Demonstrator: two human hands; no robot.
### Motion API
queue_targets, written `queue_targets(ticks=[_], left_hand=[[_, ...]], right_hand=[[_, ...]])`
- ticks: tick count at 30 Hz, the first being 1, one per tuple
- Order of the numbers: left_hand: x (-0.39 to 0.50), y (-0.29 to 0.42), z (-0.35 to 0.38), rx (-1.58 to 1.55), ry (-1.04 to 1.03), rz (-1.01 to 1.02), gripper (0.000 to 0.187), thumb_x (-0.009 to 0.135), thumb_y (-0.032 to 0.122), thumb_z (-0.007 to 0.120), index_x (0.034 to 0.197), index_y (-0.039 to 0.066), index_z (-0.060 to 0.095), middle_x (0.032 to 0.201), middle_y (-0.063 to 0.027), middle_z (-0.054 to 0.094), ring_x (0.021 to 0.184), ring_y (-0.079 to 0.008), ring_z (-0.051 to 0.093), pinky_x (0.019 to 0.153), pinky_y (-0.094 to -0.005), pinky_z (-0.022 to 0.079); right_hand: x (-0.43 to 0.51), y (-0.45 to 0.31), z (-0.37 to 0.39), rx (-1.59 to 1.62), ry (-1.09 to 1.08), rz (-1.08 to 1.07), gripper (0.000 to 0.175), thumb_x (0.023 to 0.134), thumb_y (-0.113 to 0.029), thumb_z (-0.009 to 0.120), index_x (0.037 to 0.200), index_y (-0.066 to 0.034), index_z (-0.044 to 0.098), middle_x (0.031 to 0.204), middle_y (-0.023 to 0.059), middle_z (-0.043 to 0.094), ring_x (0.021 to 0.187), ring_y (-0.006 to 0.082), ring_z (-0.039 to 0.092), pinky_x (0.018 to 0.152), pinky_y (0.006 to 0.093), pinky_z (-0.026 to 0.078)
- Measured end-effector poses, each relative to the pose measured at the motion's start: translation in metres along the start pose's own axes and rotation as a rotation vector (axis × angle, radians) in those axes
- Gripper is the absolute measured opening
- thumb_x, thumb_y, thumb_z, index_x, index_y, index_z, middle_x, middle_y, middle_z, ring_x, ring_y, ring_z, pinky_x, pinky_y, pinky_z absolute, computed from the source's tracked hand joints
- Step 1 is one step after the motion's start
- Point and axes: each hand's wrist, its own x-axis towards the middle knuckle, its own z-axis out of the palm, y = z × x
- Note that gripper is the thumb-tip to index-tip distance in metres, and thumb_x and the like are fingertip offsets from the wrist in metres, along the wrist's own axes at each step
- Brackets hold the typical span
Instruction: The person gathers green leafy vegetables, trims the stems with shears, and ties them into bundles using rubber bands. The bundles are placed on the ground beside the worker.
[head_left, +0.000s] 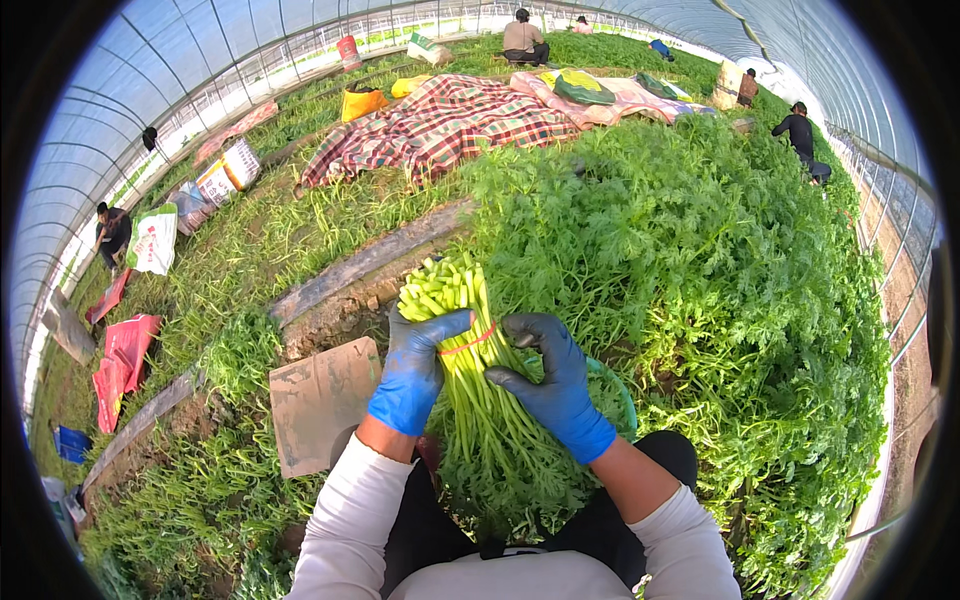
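Note:
A thick bunch of leafy greens (480, 405) stands tilted between my knees, pale cut stem ends up and feathery leaves down. Around its upper stems runs a red band (468, 341). My left hand (417, 364), in a blue glove with dark, soiled fingers, grips the stems beside the band, thumb across the front. On the other side, my right hand (551, 379), gloved alike, has its thumb and fingers spread apart next to the stems; whether its thumb touches them is hard to tell. Part of a green rim (624, 394) shows behind my right wrist.
Dense uncut greens (675, 247) grow ahead and to the right. A brown board (322, 405) lies left of my hands, near a long plank (367, 262). Farther off are a plaid blanket (450, 127), red sacks (126, 367), a white sack (154, 240) and several people (523, 41).

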Motion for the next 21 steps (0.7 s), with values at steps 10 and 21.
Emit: queue_targets(ticks=[10, 21], left_hand=[[0.004, -0.007, 0.000, 0.083, -0.042, -0.062, 0.054, 0.063, -0.012, 0.077, 0.113, -0.002, 0.059, 0.104, -0.0105, 0.069, 0.090, -0.0213, 0.069, 0.085, -0.0364, 0.056], [-0.004, -0.010, 0.009, -0.005, -0.289, -0.160, 0.079, 0.059, -0.001, 0.082, 0.132, 0.002, 0.051, 0.121, -0.0085, 0.064, 0.112, -0.0220, 0.061, 0.099, -0.0367, 0.046]], right_hand=[[-0.002, 0.018, 0.008, -0.256, 0.048, -0.200, 0.022, 0.081, -0.007, 0.073, 0.099, -0.0077, 0.061, 0.088, 0.0093, 0.062, 0.068, 0.0180, 0.061, 0.061, 0.0286, 0.051], [0.004, 0.026, -0.009, 0.616, -0.273, 0.411, 0.069, 0.075, -0.020, 0.083, 0.132, 0.0010, 0.049, 0.122, 0.0098, 0.061, 0.109, 0.0164, 0.058, 0.094, 0.0309, 0.048]])
